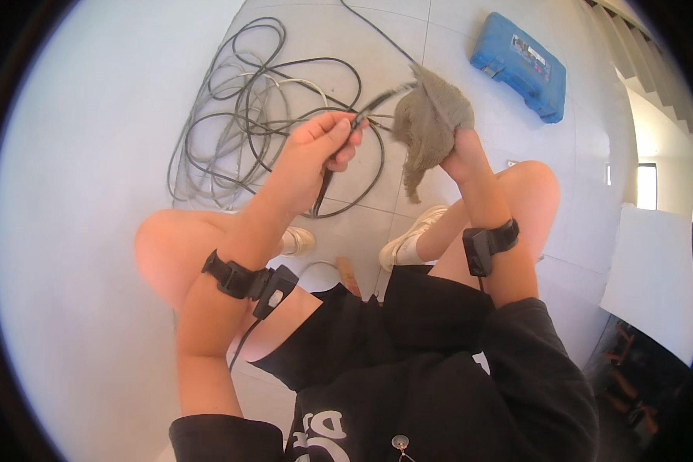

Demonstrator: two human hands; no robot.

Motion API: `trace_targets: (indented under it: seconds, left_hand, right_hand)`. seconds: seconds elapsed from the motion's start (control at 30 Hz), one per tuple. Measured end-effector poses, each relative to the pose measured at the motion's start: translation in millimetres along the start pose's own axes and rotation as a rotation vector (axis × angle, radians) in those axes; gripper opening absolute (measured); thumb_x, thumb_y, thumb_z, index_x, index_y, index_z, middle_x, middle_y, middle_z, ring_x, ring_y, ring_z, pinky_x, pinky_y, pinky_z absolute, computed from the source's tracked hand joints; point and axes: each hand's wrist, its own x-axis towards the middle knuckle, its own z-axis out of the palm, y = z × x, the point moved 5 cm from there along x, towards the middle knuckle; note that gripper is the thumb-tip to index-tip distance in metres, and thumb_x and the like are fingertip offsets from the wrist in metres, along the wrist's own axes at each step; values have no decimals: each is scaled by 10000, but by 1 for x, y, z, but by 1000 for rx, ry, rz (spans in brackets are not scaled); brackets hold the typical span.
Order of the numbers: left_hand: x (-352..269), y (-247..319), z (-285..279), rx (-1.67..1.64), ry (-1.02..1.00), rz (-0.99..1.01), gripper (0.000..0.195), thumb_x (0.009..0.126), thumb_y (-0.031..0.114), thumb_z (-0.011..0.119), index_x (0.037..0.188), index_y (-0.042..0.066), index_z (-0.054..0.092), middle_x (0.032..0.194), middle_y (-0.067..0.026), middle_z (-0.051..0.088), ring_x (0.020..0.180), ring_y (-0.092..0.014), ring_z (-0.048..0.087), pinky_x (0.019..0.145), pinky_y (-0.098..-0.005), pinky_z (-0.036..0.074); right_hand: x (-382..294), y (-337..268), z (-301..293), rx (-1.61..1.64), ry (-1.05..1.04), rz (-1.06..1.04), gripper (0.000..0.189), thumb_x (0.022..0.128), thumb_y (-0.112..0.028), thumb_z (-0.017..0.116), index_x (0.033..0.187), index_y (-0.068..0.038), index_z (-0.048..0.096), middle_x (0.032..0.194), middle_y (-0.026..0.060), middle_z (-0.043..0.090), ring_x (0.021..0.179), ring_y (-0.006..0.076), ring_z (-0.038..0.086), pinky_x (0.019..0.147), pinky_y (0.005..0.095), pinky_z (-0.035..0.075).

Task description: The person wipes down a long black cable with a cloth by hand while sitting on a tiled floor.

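Pinched between the thumb and fingers of my left hand [329, 141] is a black cable [375, 104], raised off the floor. It runs up to the right into a grey-brown cloth [433, 115]. My right hand [463, 155] is closed on that cloth, which is bunched around the cable and hangs down in a loose tail. The fingers of my right hand are mostly hidden by the cloth. Beyond the cloth the cable carries on toward the top of the view. A tangle of black and pale cable loops [248, 115] lies on the floor ahead to the left.
A blue plastic tool case [520, 66] with a worn label lies on the tiled floor [335, 34] ahead right. A white wall [92, 173] borders the left. Between my shoes sits a piece of wood [348, 276]. A white panel [652, 277] stands at far right.
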Motion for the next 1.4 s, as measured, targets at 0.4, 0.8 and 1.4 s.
trace_targets:
  seconds: [0.4, 0.8, 1.4]
  left_hand:
    - [13, 17, 8, -65, 18, 83, 238, 939, 156, 469, 1090, -16, 533, 841, -3, 546, 609, -54, 401, 515, -179, 282]
    - [9, 20, 20, 54, -6, 27, 265, 957, 197, 428, 1117, 8, 523, 760, 6, 509, 543, -46, 334, 495, -179, 264]
    - [13, -36, 30, 1152, 155, 222, 202, 934, 203, 443, 942, 2, 461, 666, -181, 556, 654, -359, 567, 585, -415, 417]
  right_hand:
    - [-19, -29, 1, -370, -306, -390, 387, 908, -202, 516, 1243, -20, 447, 1215, 98, 515, 1076, 237, 522, 942, 378, 414]
    - [-56, -33, 34, -900, -42, -1221, 336, 770, -71, 665, 1086, -10, 569, 1186, 137, 513, 1043, 249, 525, 863, 357, 447]
    - [-23, 78, 11, -12, 69, -108, 206, 920, -218, 445, 1033, -69, 532, 896, 28, 581, 740, 138, 573, 625, 283, 481]
